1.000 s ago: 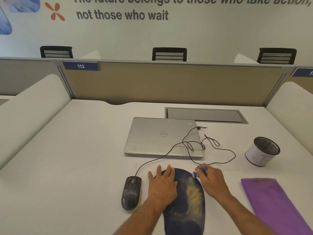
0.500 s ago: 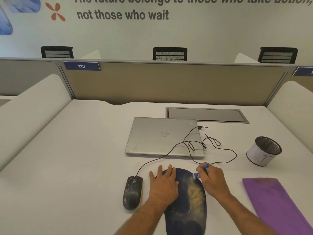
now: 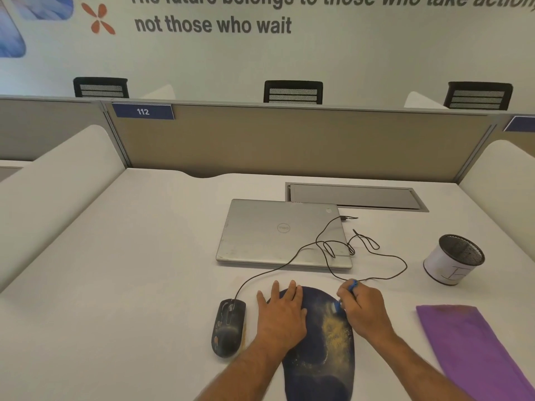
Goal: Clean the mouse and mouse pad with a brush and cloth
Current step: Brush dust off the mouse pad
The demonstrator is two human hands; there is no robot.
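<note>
A dark blue mouse pad [image 3: 318, 369] lies at the desk's near edge, streaked with yellowish dust. My left hand [image 3: 280, 316] lies flat with straight fingers on the pad's upper left part. My right hand [image 3: 366, 309] grips a small blue brush [image 3: 339, 305], whose head touches the pad's upper right area at the dust. A black wired mouse [image 3: 227, 327], smeared with dirt, sits on the desk just left of the pad. A purple cloth [image 3: 474, 351] lies flat to the right.
A shut silver laptop [image 3: 278, 233] lies behind the pad, with the mouse cable [image 3: 373, 256] looped over it and the desk. A mesh cup [image 3: 453, 259] stands at the right. A grey cable hatch [image 3: 356, 196] and divider panels bound the desk.
My right hand has shifted the brush head down and inward onto the dusty part of the pad. My left hand stays flat on the pad.
</note>
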